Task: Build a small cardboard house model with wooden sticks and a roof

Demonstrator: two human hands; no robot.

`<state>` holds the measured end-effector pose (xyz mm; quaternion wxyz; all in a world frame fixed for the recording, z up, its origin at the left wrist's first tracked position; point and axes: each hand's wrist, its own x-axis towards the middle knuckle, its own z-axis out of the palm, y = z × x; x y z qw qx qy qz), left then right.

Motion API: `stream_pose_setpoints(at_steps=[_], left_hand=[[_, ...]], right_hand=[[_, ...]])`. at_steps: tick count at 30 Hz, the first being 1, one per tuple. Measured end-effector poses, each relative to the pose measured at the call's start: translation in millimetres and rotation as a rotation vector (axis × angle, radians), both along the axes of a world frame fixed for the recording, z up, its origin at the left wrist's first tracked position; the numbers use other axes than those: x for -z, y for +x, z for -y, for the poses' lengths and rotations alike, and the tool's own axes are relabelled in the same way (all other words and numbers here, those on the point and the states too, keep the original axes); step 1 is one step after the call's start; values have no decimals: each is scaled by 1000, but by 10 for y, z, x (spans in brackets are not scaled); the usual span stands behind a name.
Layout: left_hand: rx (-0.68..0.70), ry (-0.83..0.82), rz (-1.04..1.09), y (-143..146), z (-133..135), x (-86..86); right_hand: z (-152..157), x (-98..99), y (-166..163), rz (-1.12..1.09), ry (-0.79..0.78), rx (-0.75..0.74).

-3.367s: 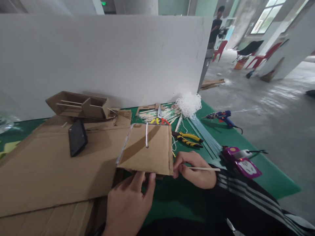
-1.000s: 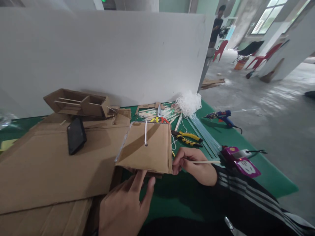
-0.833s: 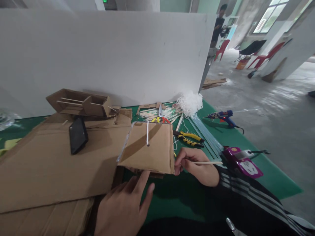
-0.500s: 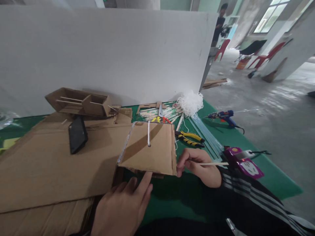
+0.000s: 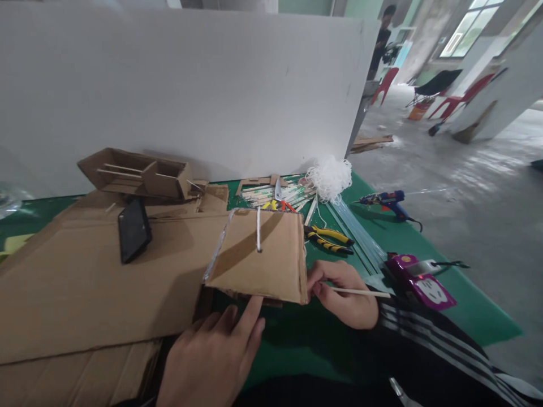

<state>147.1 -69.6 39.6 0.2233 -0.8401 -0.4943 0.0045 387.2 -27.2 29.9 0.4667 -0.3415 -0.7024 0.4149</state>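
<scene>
In front of me stands a small cardboard box (image 5: 271,277), its flat panel facing me. A white string (image 5: 258,229) runs over its top edge into a hole in that panel. My left hand (image 5: 212,356) is open, its index finger stretched against the box's lower edge. My right hand (image 5: 343,291) is closed in a pinch on a thin wooden stick (image 5: 367,292), which points back toward my sleeve. These fingertips are close to the box's right side; the front end of the stick is hidden there.
Left lie cardboard sheets (image 5: 85,294), a black phone-like device (image 5: 133,230) and an open cardboard tray (image 5: 139,183). Pliers (image 5: 331,238), sticks (image 5: 263,195), white string (image 5: 328,178), a glue gun (image 5: 384,200) and a purple power strip (image 5: 424,282) lie right. A white board (image 5: 182,96) stands behind.
My right hand and the stick have shifted slightly, with the stick's rear end now a little lower. My left finger stays at the box, which sits marginally further right in view.
</scene>
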Motion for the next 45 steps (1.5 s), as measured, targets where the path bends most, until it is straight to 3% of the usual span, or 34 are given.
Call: stream_pose_setpoints(at_steps=[22, 28, 31, 39, 45], left_hand=[[44, -26, 115, 0, -52, 67], [71, 6, 145, 0, -81, 75], [67, 10, 135, 5, -68, 71], [48, -65, 142, -12, -67, 68], [58, -37, 140, -13, -56, 93]], right_hand=[[-8, 14, 5, -2, 19, -5], [124, -10, 169, -68, 12, 64], [290, -27, 309, 39, 39, 125], [505, 86, 595, 645, 208, 238], [762, 139, 517, 580, 190, 262]])
